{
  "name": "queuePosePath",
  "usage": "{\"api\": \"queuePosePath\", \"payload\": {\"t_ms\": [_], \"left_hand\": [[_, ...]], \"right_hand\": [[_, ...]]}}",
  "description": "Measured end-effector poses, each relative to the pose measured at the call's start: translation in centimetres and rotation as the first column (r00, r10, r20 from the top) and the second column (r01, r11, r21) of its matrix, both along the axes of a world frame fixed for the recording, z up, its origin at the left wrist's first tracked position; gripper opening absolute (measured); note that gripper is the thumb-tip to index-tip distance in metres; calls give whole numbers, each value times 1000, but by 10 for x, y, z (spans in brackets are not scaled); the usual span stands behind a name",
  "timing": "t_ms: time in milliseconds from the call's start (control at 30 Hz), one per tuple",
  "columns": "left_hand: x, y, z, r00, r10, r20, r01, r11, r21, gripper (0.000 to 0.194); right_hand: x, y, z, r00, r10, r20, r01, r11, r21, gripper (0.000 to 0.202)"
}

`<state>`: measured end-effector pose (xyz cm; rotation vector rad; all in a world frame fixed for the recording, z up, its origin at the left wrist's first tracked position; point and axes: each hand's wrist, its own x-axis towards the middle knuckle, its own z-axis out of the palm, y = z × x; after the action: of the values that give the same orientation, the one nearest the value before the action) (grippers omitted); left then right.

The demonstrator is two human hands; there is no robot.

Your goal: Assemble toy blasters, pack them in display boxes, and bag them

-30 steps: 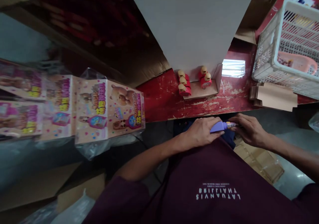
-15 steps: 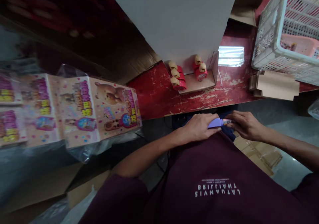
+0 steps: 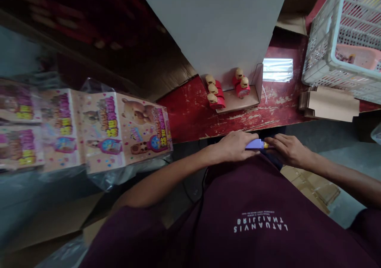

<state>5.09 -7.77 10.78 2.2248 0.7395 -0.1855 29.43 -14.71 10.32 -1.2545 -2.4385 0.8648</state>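
My left hand (image 3: 233, 146) is closed around a purple plastic piece (image 3: 253, 144), just in front of my dark maroon shirt. My right hand (image 3: 288, 149) pinches a small yellowish stick-like piece (image 3: 266, 145) at the purple piece's right end. Only a short bit of it shows; my fingers cover the rest, so its kind is unclear. Beyond my hands, small red toys with tan animal heads (image 3: 212, 89) stand on the red table. Two similar toys (image 3: 243, 88) sit in a shallow cardboard tray (image 3: 253, 99).
Printed bear boxes (image 3: 145, 129) in clear plastic line the left. A large white panel (image 3: 220, 26) rises behind the toys. To the right are a silvery packet (image 3: 278, 70), stacked cardboard pieces (image 3: 331, 103) and a white plastic crate (image 3: 320, 49). The worn red table (image 3: 190, 117) ends before my body.
My hands have come closer together, and less of the small piece shows beside the purple one. The whole view has shifted slightly.
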Motion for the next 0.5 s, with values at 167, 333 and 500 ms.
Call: {"api": "queuePosePath", "payload": {"t_ms": [167, 333, 500], "left_hand": [[-3, -13, 7, 985, -170, -40, 175, 962, 208, 31], [-6, -19, -10, 979, -199, -33, 200, 934, 297, 30], [-3, -18, -42, 873, 221, 434, -417, 799, 432, 58]], "right_hand": [[-7, -4, 5, 972, -149, -183, 40, 868, -495, 43], [-16, -3, 2, 913, -392, -109, 48, 371, -927, 56], [-18, -5, -11, 849, -511, -135, 422, 809, -410, 39]]}}
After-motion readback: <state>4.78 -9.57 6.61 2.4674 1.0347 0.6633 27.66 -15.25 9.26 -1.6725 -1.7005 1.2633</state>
